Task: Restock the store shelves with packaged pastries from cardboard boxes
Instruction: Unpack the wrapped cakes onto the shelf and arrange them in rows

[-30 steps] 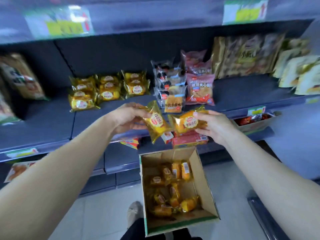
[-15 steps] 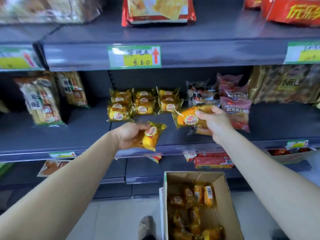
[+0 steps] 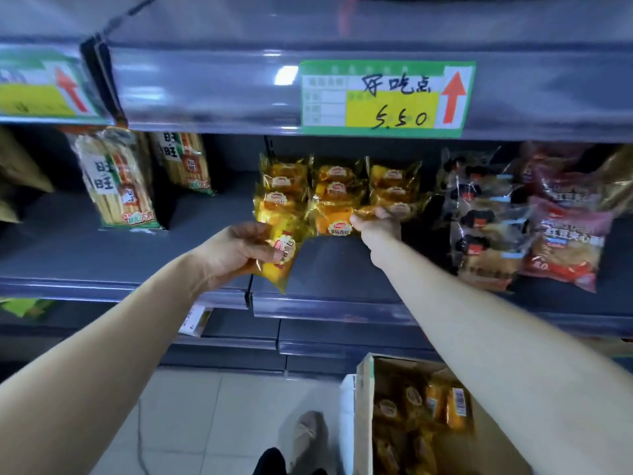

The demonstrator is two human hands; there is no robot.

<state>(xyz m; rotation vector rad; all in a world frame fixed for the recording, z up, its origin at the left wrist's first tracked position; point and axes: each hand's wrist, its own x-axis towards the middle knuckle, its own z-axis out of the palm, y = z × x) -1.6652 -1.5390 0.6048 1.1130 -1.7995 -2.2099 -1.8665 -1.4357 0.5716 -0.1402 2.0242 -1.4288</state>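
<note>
My left hand (image 3: 236,250) grips a yellow wrapped pastry (image 3: 282,258) above the front of the grey middle shelf (image 3: 335,269). My right hand (image 3: 378,226) reaches further in and pinches another yellow pastry (image 3: 334,219) by its right end, against the front of a stack of like pastries (image 3: 337,185) at the back of the shelf. Below at the right, an open cardboard box (image 3: 364,406) holds several more yellow pastries (image 3: 414,409); my right forearm hides part of it.
Tall rice-cracker bags (image 3: 116,181) stand on the left of the shelf. Clear and red bread packs (image 3: 527,221) sit to the right of the stack. A price tag (image 3: 387,99) hangs on the shelf above. My shoe (image 3: 308,437) is on the tiled floor beside the box.
Both hands have moved forward and up from over the box toward the shelf. The right hand's pastry now rests against the stack; the left hand's pastry is over the shelf's front.
</note>
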